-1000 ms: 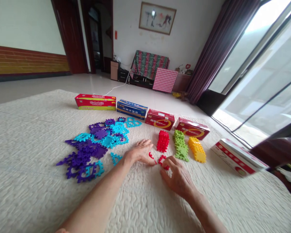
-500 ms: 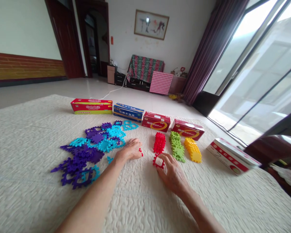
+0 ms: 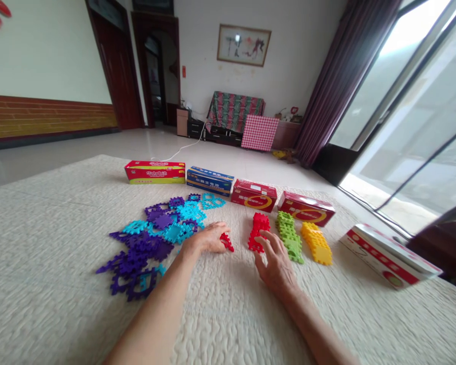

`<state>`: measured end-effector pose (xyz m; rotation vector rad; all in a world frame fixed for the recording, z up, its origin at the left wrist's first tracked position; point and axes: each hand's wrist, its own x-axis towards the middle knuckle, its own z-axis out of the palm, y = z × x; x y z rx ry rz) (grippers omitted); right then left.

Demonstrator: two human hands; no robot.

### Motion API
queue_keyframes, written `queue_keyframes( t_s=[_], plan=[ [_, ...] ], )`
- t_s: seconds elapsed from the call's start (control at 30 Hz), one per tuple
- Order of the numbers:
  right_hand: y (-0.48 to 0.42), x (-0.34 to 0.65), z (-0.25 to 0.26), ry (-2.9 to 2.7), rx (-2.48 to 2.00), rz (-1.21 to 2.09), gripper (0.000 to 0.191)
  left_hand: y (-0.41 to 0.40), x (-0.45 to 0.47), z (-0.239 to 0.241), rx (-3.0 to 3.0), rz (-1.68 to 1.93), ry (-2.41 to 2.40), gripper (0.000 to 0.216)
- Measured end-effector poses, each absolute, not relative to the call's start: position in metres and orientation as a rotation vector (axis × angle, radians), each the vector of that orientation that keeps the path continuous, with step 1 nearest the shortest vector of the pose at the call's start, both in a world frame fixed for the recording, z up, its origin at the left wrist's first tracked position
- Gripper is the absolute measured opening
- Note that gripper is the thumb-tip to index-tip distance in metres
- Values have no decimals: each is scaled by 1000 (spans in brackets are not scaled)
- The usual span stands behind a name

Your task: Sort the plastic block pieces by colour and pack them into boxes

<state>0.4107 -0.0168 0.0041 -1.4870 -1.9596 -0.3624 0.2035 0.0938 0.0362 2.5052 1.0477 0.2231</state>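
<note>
My left hand [image 3: 207, 239] rests on the cream quilted cover [image 3: 53, 243] with its fingers pinching a red triangular plastic piece [image 3: 226, 241]. My right hand [image 3: 275, 261] lies just right of it, fingers spread and holding nothing, its fingertips at the near end of a row of red pieces [image 3: 258, 231]. Beside that row stand a green row [image 3: 290, 235] and a yellow row [image 3: 317, 242]. A loose heap of purple pieces [image 3: 137, 253] and cyan pieces [image 3: 178, 223] spreads out to the left of my left hand.
Behind the pieces lie a red-yellow box [image 3: 154, 172], a blue box [image 3: 210, 180] and two red boxes [image 3: 254, 194] [image 3: 306, 208]. A white-red box [image 3: 389, 256] sits at the right edge. Beyond are tiled floor, a covered cabinet [image 3: 233, 109], curtains and large windows.
My right hand carried a red square piece to the near end of the red row and let go, fingers now spread. My left hand shifted left, then returned slightly, holding a red triangle.
</note>
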Motion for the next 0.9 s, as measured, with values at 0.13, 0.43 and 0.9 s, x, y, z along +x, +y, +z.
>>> queue_keyframes(
  t_s=[0.13,0.43,0.9],
  plan=[
    [-17,384,11,-2066,-1414,-165,33,100,199,31,2487,277,974,60],
    [15,328,22,-2058,-1781,-35,31,103,197,31,2444,393,1000,52],
    [-10,363,10,-1954,-1669,-96,26,96,203,32,2453,358,1158,39]
  ],
)
